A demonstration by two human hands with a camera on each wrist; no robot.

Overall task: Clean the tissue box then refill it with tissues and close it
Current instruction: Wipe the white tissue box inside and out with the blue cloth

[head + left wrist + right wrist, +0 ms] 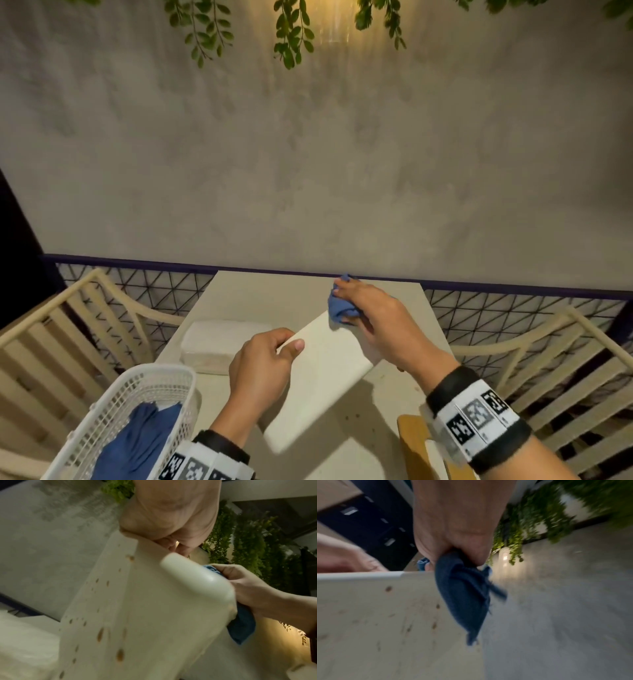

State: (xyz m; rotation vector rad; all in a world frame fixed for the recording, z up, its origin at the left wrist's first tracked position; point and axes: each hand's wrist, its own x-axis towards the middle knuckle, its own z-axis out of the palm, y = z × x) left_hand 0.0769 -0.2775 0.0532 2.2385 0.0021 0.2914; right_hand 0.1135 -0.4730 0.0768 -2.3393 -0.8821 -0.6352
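A cream tissue box [322, 377] is held tilted above the table, its long side running from near me to the far right. My left hand [274, 346] grips its left edge, thumb on top. My right hand [356, 308] clutches a bunched blue cloth [339, 308] against the box's far end. The left wrist view shows brown spots on the box [130, 615], with the blue cloth [241, 626] behind its edge. In the right wrist view the cloth [464, 596] hangs from my curled fingers beside the spotted box [385, 622]. A white stack of tissues [219, 342] lies on the table at the left.
A white plastic basket [144, 404] with another blue cloth [137, 442] inside stands at the near left. The small table [274, 294] abuts a grey wall. Cream slatted chairs [51, 349] flank it on both sides, and a wooden piece [411, 445] sits at the near right.
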